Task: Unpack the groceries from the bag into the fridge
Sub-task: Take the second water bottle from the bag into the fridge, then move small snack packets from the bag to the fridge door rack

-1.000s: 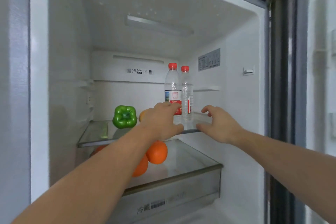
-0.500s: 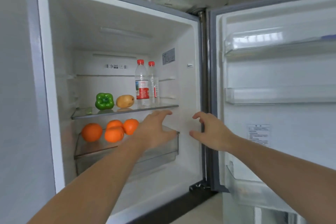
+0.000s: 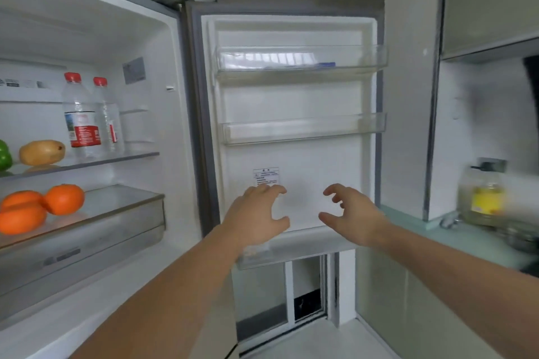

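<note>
The fridge stands open at the left. On its glass shelf (image 3: 96,162) stand two clear water bottles (image 3: 82,116) with red caps, beside a yellow mango (image 3: 42,152) and a green pepper (image 3: 4,156) cut off by the frame edge. Several oranges (image 3: 62,198) lie on the drawer lid below. My left hand (image 3: 256,217) and my right hand (image 3: 350,217) hover empty in front of the open fridge door (image 3: 297,154), fingers loosely spread. No bag is in view.
The door carries clear shelf bins (image 3: 303,128), one holding a flat packet. To the right is a pale green counter (image 3: 455,239) with a big oil bottle (image 3: 482,197) and a dark pan edge. Cabinets hang above.
My view has swung right, from the fridge interior to the open door and counter. Both hands came away from the glass shelf and now hover before the door, still empty.
</note>
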